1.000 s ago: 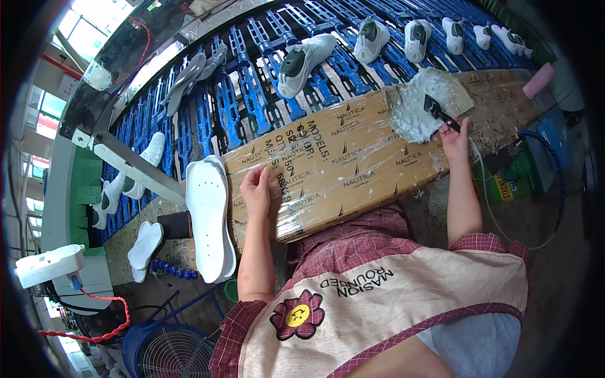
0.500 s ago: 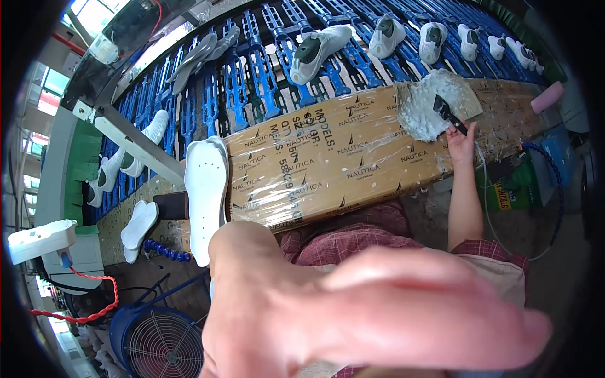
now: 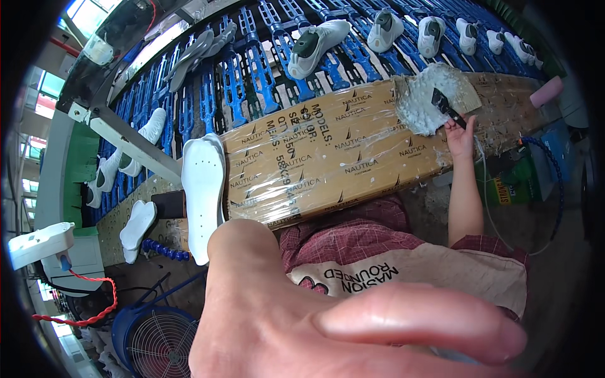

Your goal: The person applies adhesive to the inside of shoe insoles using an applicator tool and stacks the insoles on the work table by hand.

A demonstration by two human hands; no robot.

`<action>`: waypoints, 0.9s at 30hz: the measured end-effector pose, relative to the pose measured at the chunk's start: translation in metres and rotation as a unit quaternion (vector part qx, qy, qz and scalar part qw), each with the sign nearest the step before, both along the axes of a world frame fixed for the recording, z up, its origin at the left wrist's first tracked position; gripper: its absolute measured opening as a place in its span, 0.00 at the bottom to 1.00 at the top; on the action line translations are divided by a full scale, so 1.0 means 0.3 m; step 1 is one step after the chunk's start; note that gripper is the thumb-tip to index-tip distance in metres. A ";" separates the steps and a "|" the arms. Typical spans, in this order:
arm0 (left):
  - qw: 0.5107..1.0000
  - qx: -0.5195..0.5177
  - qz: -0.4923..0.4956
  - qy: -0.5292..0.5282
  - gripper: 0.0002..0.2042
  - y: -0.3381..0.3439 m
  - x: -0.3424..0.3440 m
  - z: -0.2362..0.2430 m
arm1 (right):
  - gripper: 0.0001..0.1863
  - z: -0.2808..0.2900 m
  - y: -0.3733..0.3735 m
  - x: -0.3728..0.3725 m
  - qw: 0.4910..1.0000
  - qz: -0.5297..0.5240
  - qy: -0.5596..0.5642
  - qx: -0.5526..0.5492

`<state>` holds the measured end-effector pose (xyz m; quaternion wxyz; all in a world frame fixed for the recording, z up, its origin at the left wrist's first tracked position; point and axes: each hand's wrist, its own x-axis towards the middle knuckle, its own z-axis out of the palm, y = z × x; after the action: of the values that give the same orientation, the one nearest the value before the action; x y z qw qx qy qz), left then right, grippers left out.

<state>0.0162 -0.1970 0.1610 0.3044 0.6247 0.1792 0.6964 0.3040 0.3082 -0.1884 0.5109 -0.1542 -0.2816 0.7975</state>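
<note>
My left hand [image 3: 277, 321] is very close to the view and fills its lower middle. A thumb or finger stretches out to the right, the other fingers are cut off below, and I see nothing in it. Over at the right, my right hand [image 3: 460, 135] is palm up at the far edge of the board, with its fingers and thumb around the handle of a flat black tool [image 3: 450, 110]. The tool's head rests against a lumpy, white-crusted mass [image 3: 435, 88] on a piece of cardboard. A stack of white shoe insoles [image 3: 203, 189] lies near my left forearm.
A cardboard-covered work board [image 3: 315, 160] under clear film spans the middle. Beyond it, a blue slatted conveyor [image 3: 252, 69] carries several white shoes [image 3: 318, 47]. A metal post [image 3: 135, 145], more insoles [image 3: 137, 227], a pink roll [image 3: 546, 92], a fan [image 3: 161, 340] and a power strip [image 3: 41, 244] stand around.
My left hand has dropped lower and come away from the apron, which now shows more. The right hand stays at the black tool by the white mass. The shoes have shifted slightly left.
</note>
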 end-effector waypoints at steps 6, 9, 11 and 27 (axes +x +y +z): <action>1.000 0.003 0.003 -0.022 0.35 -0.010 0.008 -0.007 | 0.26 0.002 -0.002 -0.002 1.000 -0.002 -0.001 -0.004; 0.999 0.006 0.006 -0.032 0.35 -0.006 0.003 -0.011 | 0.26 0.001 -0.002 -0.005 1.000 -0.005 -0.005 0.000; 0.999 0.008 0.005 -0.039 0.34 0.006 0.007 -0.013 | 0.26 -0.005 0.000 0.006 1.000 -0.004 -0.004 -0.001; 0.996 0.019 0.008 -0.090 0.34 0.128 -0.080 -0.011 | 0.26 0.004 -0.017 -0.016 1.000 -0.006 -0.002 0.004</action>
<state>-0.0078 -0.1585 0.1577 0.3018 0.5632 0.1432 0.7558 0.2991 0.3032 -0.1871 0.5161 -0.1553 -0.2846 0.7928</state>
